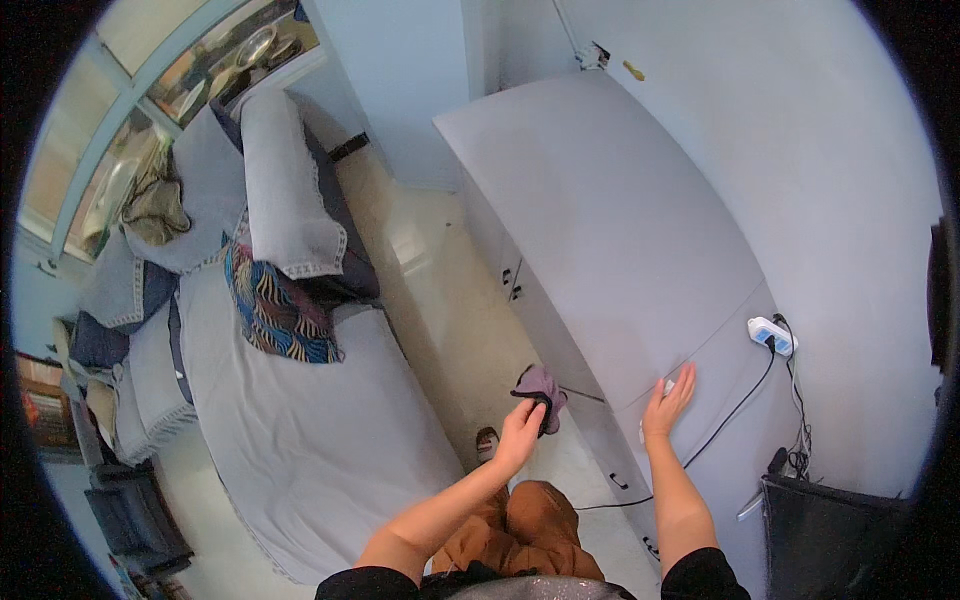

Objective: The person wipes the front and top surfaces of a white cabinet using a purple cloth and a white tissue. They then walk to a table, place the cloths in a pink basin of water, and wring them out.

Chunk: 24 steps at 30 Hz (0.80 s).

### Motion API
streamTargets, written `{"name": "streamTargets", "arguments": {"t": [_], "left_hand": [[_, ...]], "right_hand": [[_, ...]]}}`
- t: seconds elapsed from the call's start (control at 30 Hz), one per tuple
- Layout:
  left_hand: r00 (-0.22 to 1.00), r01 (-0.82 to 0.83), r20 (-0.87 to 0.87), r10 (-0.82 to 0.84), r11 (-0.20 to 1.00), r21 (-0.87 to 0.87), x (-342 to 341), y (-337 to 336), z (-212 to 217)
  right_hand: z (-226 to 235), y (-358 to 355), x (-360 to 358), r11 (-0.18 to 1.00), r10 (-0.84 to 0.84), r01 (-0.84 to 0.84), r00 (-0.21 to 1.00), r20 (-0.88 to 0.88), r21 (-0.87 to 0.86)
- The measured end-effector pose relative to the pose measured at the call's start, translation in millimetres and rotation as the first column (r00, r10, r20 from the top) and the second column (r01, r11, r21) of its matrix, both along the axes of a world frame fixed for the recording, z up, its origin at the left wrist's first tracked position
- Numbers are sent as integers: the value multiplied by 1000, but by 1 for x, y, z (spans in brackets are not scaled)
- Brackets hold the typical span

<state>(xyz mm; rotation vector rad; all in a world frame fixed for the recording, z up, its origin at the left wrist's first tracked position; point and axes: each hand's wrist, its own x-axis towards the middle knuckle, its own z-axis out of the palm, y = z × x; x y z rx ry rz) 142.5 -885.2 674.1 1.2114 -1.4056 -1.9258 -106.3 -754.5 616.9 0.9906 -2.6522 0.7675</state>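
Note:
My left hand (519,436) is closed around a purple cloth with black edging (541,388), which hangs in the air beside the cabinet's front. On the right, my right hand (670,402) is over the grey cabinet top (610,220), near a seam in it. Its fingers are stretched out. Small white bits show between its thumb and fingers and beside the wrist; what they belong to I cannot make out.
A white power strip (772,337) with black cables lies by the wall, one cable running across the cabinet top. A dark screen-like panel (830,535) stands at lower right. A sofa with grey covers (300,450) and a patterned cloth (280,305) fills the left.

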Motion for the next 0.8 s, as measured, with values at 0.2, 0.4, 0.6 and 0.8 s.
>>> {"name": "streamTargets", "arguments": {"t": [0.2, 0.4, 0.6, 0.8], "left_hand": [[991, 130, 19, -131, 990, 47, -8, -11, 17], [983, 181, -20, -183, 982, -59, -21, -29, 21], [918, 394, 89, -387, 916, -82, -60, -79, 65], [883, 462, -115, -456, 887, 31, -112, -117, 36]], "right_hand": [[6, -1, 0, 999, -31, 32, 999, 30, -19], [10, 1, -2, 998, -53, 49, 992, 113, 32], [-20, 4, -34, 978, -203, 183, 950, 236, 104], [25, -3, -58, 934, -222, 297, 918, 329, -200]]}}
